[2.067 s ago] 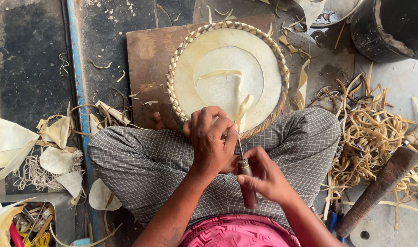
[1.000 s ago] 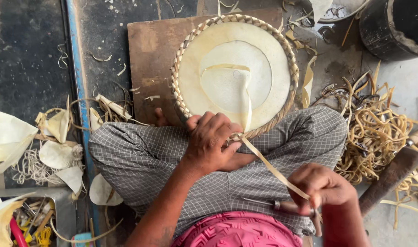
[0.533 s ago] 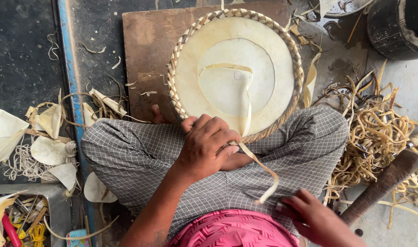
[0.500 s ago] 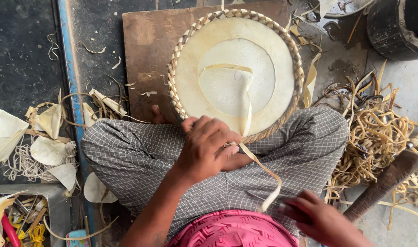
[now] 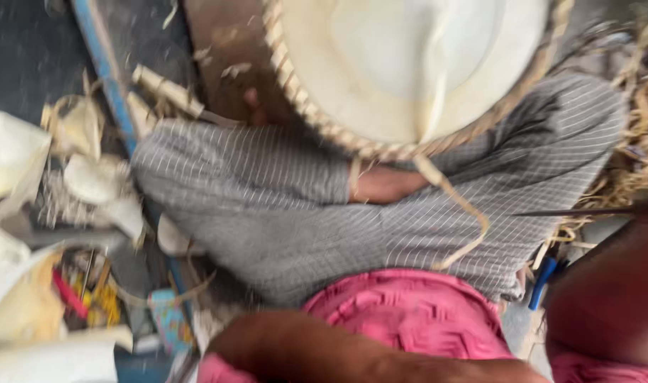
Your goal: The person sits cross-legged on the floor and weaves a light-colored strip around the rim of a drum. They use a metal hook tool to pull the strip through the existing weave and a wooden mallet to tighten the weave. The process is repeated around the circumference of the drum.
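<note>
- Binding a round woven tray's (image 5: 317, 117) plaited rim looks to be the step in hand, judging by the loose strip (image 5: 473, 220) that hangs from it.
- The tray sits at 12 o'clock. Its near edge rests on the lap, which is covered by a grey checked cloth (image 5: 267, 213), and its far part lies over a brown board (image 5: 224, 57).
- The strip leaves the rim near the tray's 6 o'clock and curls down across the cloth towards 4 o'clock. Its free end lies on the lap and nothing grips it.
- The left forearm (image 5: 352, 354) crosses the frame at 6 o'clock, in front of a pink shirt (image 5: 402, 312). The picture is blurred, so I cannot tell whether that hand is clenched or slack. It is well apart from the tray.
- The right arm (image 5: 615, 298) fills the 4 o'clock corner. A thin dark spike (image 5: 572, 211) points from it towards the strip, but whether the fingers grasp it cannot be told.
- Pale leaf scraps (image 5: 90, 177) lie at 9 o'clock beside a blue bar (image 5: 100, 57). A tangle of fibre (image 5: 643, 142) lies at 3 o'clock.
- Carrying on would, I judge, call for one hand back on the rim and the other picking up the strip's free end.
</note>
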